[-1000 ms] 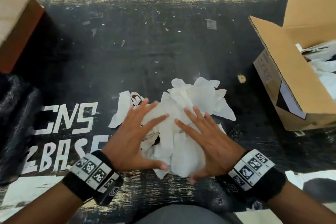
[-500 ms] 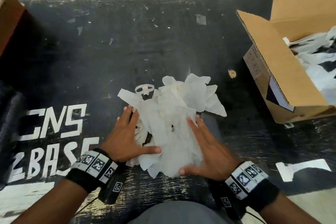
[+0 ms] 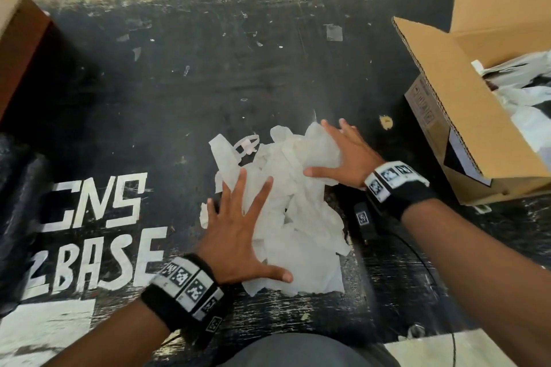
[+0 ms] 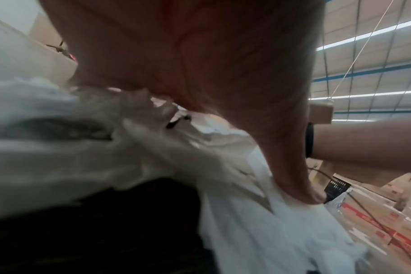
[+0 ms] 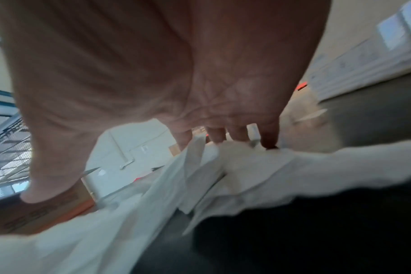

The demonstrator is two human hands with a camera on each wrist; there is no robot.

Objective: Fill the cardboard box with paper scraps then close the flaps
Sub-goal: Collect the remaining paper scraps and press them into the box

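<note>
1. The left hand is bare, and so is its forearm: no sleeve.
2. A black left wristband carries a white strip of square black-and-white markers.
3. The right hand is bare too.
4. The right wristband matches: black with white marker tiles.
5. A black camera unit with its own marker hangs beneath it, trailing a thin black cable.
6. Grey clothing shows at the bottom edge.

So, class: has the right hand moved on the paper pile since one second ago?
Yes. The right hand has shifted from the near edge of the paper pile to its far right side, toward the cardboard box.
</note>
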